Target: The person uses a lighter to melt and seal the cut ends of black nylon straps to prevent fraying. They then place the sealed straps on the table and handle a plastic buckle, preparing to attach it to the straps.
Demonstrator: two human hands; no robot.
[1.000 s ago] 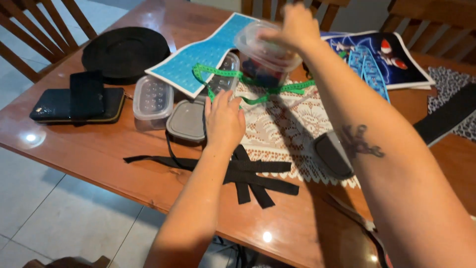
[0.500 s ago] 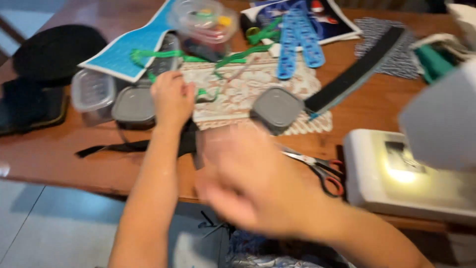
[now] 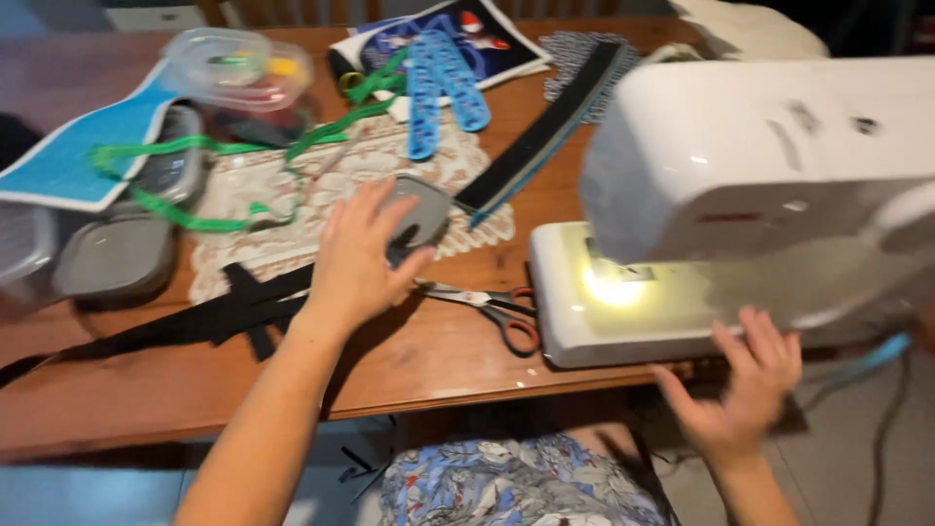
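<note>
Table [image 3: 429, 375]: brown wood, bearing every item below. Sewing machine [image 3: 740, 195]: white, on the right part of the table, with its work light lit over the base plate. Lace cloth [image 3: 292, 209]: cream, laid flat at mid-table. Black fabric strips [image 3: 224, 312]: lying across the front left edge of the lace cloth. Green ribbon [image 3: 195, 209]: looped over the lace cloth and up toward the clear plastic container [image 3: 239, 68] at the far left. Scissors [image 3: 497, 310]: red-handled, lying flat between the left hand and the machine base, blades pointing toward the left hand.

Left hand [image 3: 362, 258]: palm down, fingers spread, fingertips resting on the grey lid [image 3: 417, 216], which lies on the right edge of the lace cloth. Nothing is pinched.

Right hand [image 3: 742, 390]: open, fingers spread, held at the front edge of the table just below the sewing machine base. Contact with the base cannot be confirmed due to blur.
</note>
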